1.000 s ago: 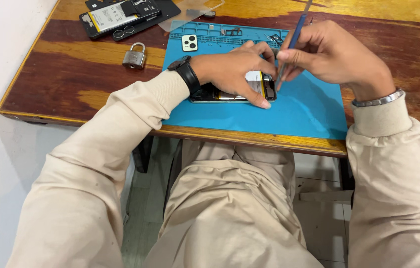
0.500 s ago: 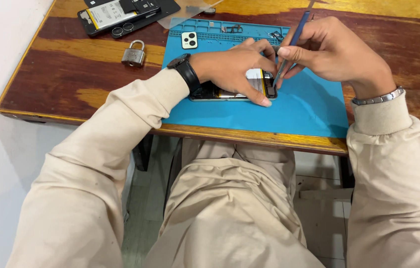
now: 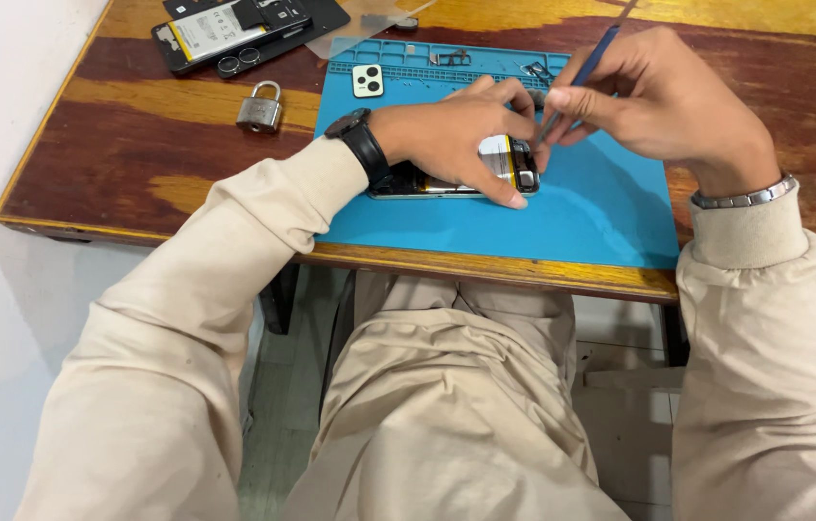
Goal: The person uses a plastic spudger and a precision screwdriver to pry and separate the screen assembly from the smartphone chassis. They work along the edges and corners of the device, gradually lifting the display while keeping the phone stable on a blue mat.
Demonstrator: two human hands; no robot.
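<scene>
Wood table carries blue mat; left hand pins phone, right hand pinches tool.

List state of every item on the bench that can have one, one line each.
opened phone: back off, insides showing, flat on blue mat, pinned by left hand
blue-handled tool: pinched in right hand, tip down at the phone
second phone: back off, lying flat
padlock: shackle looks closed
camera cover: detached, on mat
</scene>
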